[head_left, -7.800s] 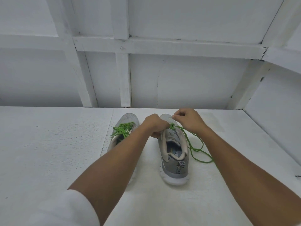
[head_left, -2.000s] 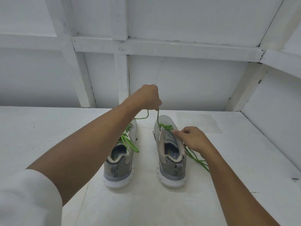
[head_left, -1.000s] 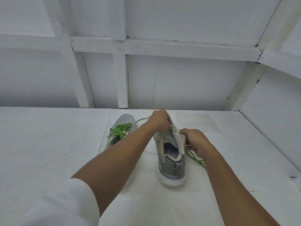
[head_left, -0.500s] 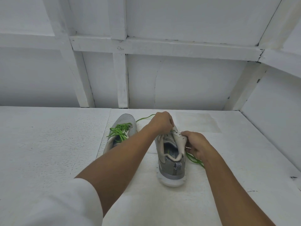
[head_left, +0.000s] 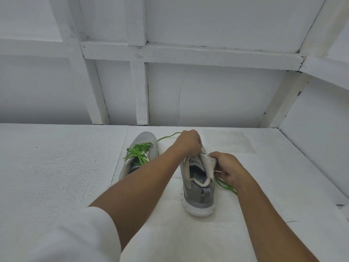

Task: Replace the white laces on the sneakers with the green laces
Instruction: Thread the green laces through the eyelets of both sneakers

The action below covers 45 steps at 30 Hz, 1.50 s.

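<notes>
Your grey, white-soled sneaker (head_left: 198, 193) stands on the tabletop (head_left: 56, 167), heel toward you, green lace (head_left: 224, 186) trailing both sides. Your left hand (head_left: 188, 142) grips its throat; your right hand (head_left: 226, 167) pinches its right eyelet flap.

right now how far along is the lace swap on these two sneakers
Done: the left sneaker looks laced in green, ends loose. In hand: the right hand holds open the right sneaker while the left hand pinches its green lace at the eyelets. Left: the upper eyelets, then tying both. No white laces in view.
</notes>
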Motion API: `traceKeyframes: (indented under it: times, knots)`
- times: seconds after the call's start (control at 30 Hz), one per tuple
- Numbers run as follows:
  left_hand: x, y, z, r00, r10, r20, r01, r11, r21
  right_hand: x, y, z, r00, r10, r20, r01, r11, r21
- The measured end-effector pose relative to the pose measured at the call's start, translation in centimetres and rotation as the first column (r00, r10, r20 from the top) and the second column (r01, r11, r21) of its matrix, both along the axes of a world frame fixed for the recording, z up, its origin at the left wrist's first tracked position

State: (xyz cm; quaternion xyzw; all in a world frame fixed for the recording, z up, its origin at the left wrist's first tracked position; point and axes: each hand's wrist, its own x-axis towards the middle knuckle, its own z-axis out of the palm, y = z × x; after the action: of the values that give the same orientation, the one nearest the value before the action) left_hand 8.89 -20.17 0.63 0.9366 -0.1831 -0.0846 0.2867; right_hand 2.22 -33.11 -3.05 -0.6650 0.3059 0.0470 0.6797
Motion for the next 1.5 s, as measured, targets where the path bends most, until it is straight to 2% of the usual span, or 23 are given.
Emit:
traceKeyframes:
  times: [0.17, 0.3, 0.47, 0.57, 0.67, 0.77, 0.9, 0.97, 1.0, 1.03, 1.07, 1.1, 1.13, 1.17, 1.2, 1.23, 1.27, 1.3, 1.33, 1.37, 1.4, 1.43, 1.5]
  knots:
    - [-0.3, -0.2, 0.1, 1.000, 0.001, 0.017, -0.001, 1.000, 0.011, -0.1, -0.1, 0.3, 0.999, 0.033, -0.007, -0.033, 0.999, -0.038]
    - [-0.7, -0.7, 0.1, 1.000, 0.003, 0.026, -0.004, 0.999, 0.036, -0.1, -0.5, 1.1, 0.986, 0.165, -0.035, -0.168, 0.978, -0.120]
    - [-1.2, -1.2, -0.5, 0.994, 0.069, 0.083, -0.074, 0.995, 0.068, 0.0, -1.1, 2.5, 0.944, 0.318, -0.092, -0.331, 0.913, -0.240]
    - [-1.9, -1.0, -0.4, 0.977, 0.113, 0.178, -0.127, 0.989, 0.071, 0.2, -1.3, 3.1, 0.920, 0.388, -0.057, -0.377, 0.835, -0.401]
    - [-3.2, 0.0, -0.4, 0.939, 0.261, 0.224, -0.251, 0.965, -0.075, 0.5, -1.0, 2.9, 0.894, 0.449, 0.010, -0.375, 0.757, -0.535]
    - [-5.0, 1.2, -1.4, 0.914, 0.397, 0.081, -0.348, 0.871, -0.348, 0.7, -0.7, 2.3, 0.888, 0.447, 0.106, -0.295, 0.732, -0.614]
    - [-6.1, 2.2, -2.9, 0.906, 0.422, 0.009, -0.387, 0.839, -0.383, 1.2, -1.2, 2.0, 0.899, 0.419, 0.125, -0.222, 0.684, -0.695]
    - [-6.2, 2.5, -3.4, 0.905, 0.426, 0.011, -0.386, 0.831, -0.400, 2.2, -1.9, 3.0, 0.911, 0.320, 0.260, -0.124, 0.813, -0.569]
    - [-6.3, 2.5, -3.6, 0.904, 0.427, 0.015, -0.383, 0.827, -0.410, 2.9, -2.7, 4.4, 0.908, 0.183, 0.378, -0.045, 0.937, -0.346]
    - [-6.4, 2.5, -3.7, 0.904, 0.428, 0.017, -0.381, 0.822, -0.422, 3.4, -3.9, 6.3, 0.873, -0.026, 0.487, 0.026, 1.000, 0.005]
    - [-6.4, 2.5, -3.9, 0.903, 0.430, 0.010, -0.383, 0.814, -0.436, 3.8, -5.4, 8.4, 0.801, -0.258, 0.540, 0.043, 0.925, 0.379]
    - [-6.5, 2.6, -4.0, 0.902, 0.432, -0.005, -0.386, 0.801, -0.457, 3.9, -7.0, 10.2, 0.708, -0.440, 0.552, 0.012, 0.789, 0.614]
    - [-6.7, 2.6, -4.1, 0.900, 0.435, -0.026, -0.393, 0.783, -0.483, 3.9, -8.3, 11.8, 0.633, -0.530, 0.564, -0.013, 0.721, 0.693]
    - [-6.8, 2.6, -4.1, 0.898, 0.438, -0.046, -0.398, 0.762, -0.511, 3.9, -8.8, 12.8, 0.604, -0.531, 0.595, 0.006, 0.749, 0.663]
    - [-6.9, 2.6, -4.2, 0.895, 0.442, -0.055, -0.401, 0.745, -0.534, 3.7, -8.8, 13.2, 0.605, -0.453, 0.655, 0.059, 0.846, 0.530]
    - [-7.0, 2.7, -4.2, 0.893, 0.446, -0.053, -0.399, 0.734, -0.550, 3.7, -8.2, 12.7, 0.637, -0.300, 0.710, 0.130, 0.950, 0.285]
    - [-7.0, 2.7, -4.3, 0.892, 0.449, -0.049, -0.397, 0.727, -0.560, 3.4, -7.2, 11.5, 0.701, -0.039, 0.712, 0.154, 0.983, -0.097]
    - [-7.1, 2.7, -4.3, 0.892, 0.451, -0.046, -0.395, 0.723, -0.567, 3.2, -6.0, 9.5, 0.761, 0.280, 0.585, 0.086, 0.850, -0.519]
    - [-7.1, 2.6, -4.4, 0.891, 0.452, -0.044, -0.394, 0.723, -0.568, 2.9, -5.1, 7.2, 0.780, 0.529, 0.335, -0.062, 0.598, -0.799]
    - [-7.1, 2.6, -4.4, 0.890, 0.453, -0.042, -0.395, 0.723, -0.566, 2.4, -4.3, 4.8, 0.767, 0.636, 0.086, -0.205, 0.370, -0.906]
    - [-7.1, 2.6, -4.4, 0.890, 0.455, -0.043, -0.397, 0.723, -0.565, 2.0, -3.8, 2.9, 0.748, 0.662, -0.056, -0.287, 0.246, -0.926]
    - [-7.1, 2.6, -4.4, 0.890, 0.454, -0.046, -0.396, 0.720, -0.569, 1.6, -3.4, 1.8, 0.743, 0.661, -0.103, -0.314, 0.210, -0.926]
    - [-7.1, 2.6, -4.4, 0.890, 0.454, -0.051, -0.396, 0.711, -0.581, 1.5, -3.3, 1.4, 0.750, 0.657, -0.072, -0.313, 0.258, -0.914]
